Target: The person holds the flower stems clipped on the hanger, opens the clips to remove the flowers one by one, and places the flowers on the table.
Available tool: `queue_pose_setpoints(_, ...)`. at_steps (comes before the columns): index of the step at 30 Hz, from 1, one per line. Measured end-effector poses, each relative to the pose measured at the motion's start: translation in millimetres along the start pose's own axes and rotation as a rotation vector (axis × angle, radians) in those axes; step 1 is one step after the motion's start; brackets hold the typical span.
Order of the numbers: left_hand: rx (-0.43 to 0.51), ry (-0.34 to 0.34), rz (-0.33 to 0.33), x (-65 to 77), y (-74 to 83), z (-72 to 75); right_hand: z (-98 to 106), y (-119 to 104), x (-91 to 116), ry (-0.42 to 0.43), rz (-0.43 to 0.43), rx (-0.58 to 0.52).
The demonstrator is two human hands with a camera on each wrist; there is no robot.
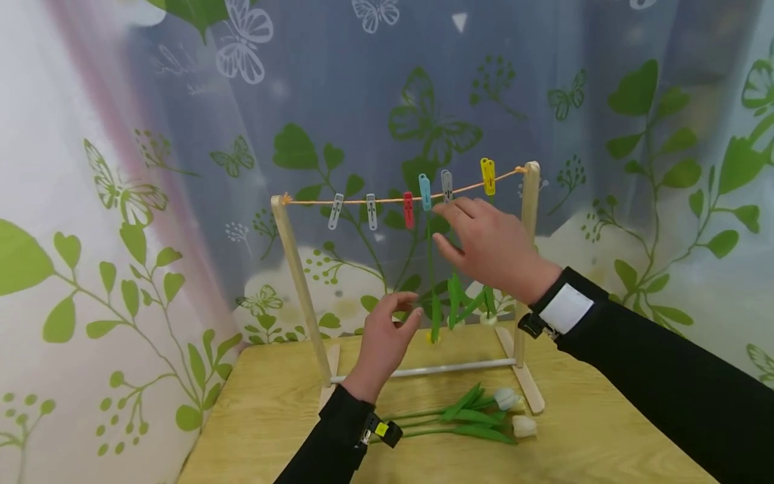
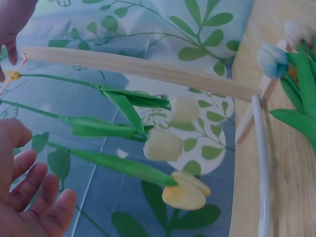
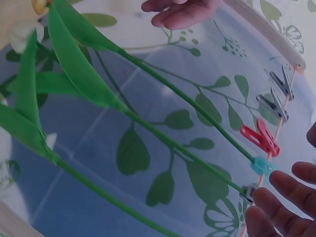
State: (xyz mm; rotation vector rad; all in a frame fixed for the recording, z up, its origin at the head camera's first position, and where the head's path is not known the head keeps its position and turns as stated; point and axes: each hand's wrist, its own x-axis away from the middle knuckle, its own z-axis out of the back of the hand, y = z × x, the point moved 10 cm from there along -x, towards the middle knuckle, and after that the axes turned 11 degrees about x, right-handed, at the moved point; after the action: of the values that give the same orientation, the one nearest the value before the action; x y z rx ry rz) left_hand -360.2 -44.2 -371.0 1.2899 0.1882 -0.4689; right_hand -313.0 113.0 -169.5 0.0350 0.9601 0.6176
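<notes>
Three tulips hang upside down by their stems from clothespins on an orange string (image 1: 383,200): a yellow tulip (image 2: 185,190) from the blue clothespin (image 1: 425,192), a white tulip (image 2: 163,144) from a grey clothespin (image 1: 447,183), another white tulip (image 2: 183,109) from the yellow clothespin (image 1: 488,177). My right hand (image 1: 492,245) is beside the blue and grey clothespins, its fingers loosely bent around nothing. Lower down, left of the hanging flowers, my left hand (image 1: 387,339) has relaxed, spread fingers and holds nothing. A red clothespin (image 3: 260,138) hangs beside the blue one, without a flower.
Two pale clothespins (image 1: 371,211) hang further left. Wooden posts (image 1: 302,289) on flat feet, joined by a white rod (image 1: 435,370), carry the string above the wooden table (image 1: 260,410). Several tulips (image 1: 478,417) lie in front of the rod. A printed curtain (image 1: 338,81) hangs behind.
</notes>
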Motion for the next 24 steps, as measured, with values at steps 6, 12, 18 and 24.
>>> queue_pose_setpoints(6, 0.015, 0.024, 0.001, -17.6, 9.7, 1.1, 10, 7, -24, 0.016, 0.012, 0.005)
queue_pose_setpoints(12, 0.025, 0.02, 0.01, -28.2, 14.9, 2.0, 14, 3, -33, 0.026, 0.047, -0.002)
queue_pose_setpoints(18, 0.086, 0.052, 0.043, -38.5, 17.5, 1.1, 14, 3, -41, 0.042, 0.053, 0.014)
queue_pose_setpoints(24, 0.099, 0.062, 0.055, -46.2, 22.8, -3.3, 14, 4, -54, 0.04, 0.073, 0.037)
